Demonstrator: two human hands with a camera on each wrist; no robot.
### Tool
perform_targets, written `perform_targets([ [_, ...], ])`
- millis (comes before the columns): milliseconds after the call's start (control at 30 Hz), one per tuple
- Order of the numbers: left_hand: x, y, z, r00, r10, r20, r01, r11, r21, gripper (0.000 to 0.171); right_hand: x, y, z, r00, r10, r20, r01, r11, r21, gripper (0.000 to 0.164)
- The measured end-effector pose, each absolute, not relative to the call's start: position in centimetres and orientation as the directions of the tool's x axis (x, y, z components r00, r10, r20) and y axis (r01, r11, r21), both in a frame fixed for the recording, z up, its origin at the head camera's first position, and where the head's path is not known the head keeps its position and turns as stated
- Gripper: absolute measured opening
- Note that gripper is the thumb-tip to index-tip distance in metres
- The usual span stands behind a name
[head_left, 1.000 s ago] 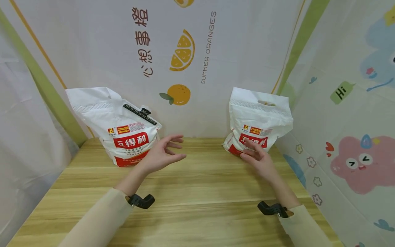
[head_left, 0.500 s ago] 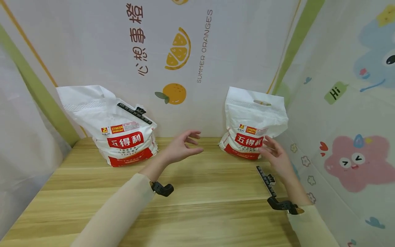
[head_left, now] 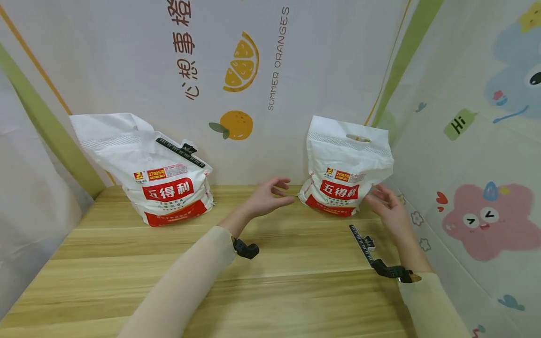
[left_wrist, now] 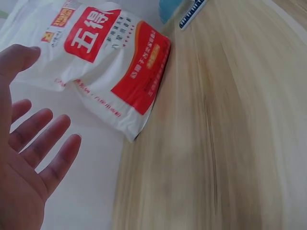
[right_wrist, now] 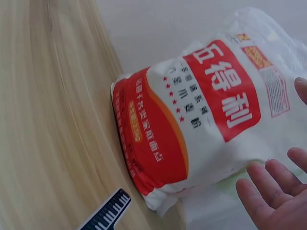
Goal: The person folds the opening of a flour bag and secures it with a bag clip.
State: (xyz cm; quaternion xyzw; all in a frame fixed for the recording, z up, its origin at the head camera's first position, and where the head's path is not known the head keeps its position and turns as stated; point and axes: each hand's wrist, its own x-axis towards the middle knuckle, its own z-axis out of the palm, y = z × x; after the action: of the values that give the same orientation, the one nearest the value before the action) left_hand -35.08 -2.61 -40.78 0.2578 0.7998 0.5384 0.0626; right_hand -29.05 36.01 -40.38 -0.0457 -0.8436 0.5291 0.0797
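The right bag (head_left: 340, 190), white with red panels, stands upright at the far right of the table (head_left: 270, 286), its top rising against the far cloth (head_left: 346, 61). The left hand (head_left: 268, 197) is just left of it, thumb and fingers spread wide with a gap between them; it holds nothing, and the left wrist view shows it apart from the bag. The right hand (head_left: 390, 210) is at the bag's right side, its fingers bent slightly and spaced, its grasp unfilled; whether a fingertip touches the bag I cannot tell.

On the near side of the right bag a loose clip (head_left: 359, 241), patterned like piano keys, lies on the wood, its near end beside the right wrist device (head_left: 390, 271). A left wrist device (head_left: 246, 249) sits past the cuff of the left sleeve (head_left: 186, 281); the right sleeve (head_left: 431, 300) comes in from the near right.

At the far left stands the left bag (head_left: 173, 206), alike in print, its white top slanting left. A second clip (head_left: 181, 151) sits along its sloping upper right edge. On the right cloth (head_left: 448, 159) is a pink star (head_left: 486, 241) with a face
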Motion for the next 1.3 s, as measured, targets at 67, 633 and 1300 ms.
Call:
perform_targets([
  [67, -35.5, -1.8, -40.9, -0.871, 0.466, 0.156, 0.321, 0.299, 0.899, 0.064, -29.5, 36.4, -40.7, -0.982, 0.174, 0.074, 0.01, 0.438, -0.899, 0.086],
  [633, -39.0, 5.4, -41.1, -0.918, 0.397, 0.01, 0.102, 0.212, 0.972, 0.097, -34.5, 37.5, -44.2, -0.984, 0.153, -0.089, 0.135, 0.325, -0.936, 0.104],
  [1300, -40.1, 7.5, -40.3, -0.864, 0.503, -0.009, 0.004, 0.025, 1.0, 0.099, -36.4, 36.3, -46.0, -0.988, 0.135, -0.071, 0.108, 0.297, -0.949, 0.092],
])
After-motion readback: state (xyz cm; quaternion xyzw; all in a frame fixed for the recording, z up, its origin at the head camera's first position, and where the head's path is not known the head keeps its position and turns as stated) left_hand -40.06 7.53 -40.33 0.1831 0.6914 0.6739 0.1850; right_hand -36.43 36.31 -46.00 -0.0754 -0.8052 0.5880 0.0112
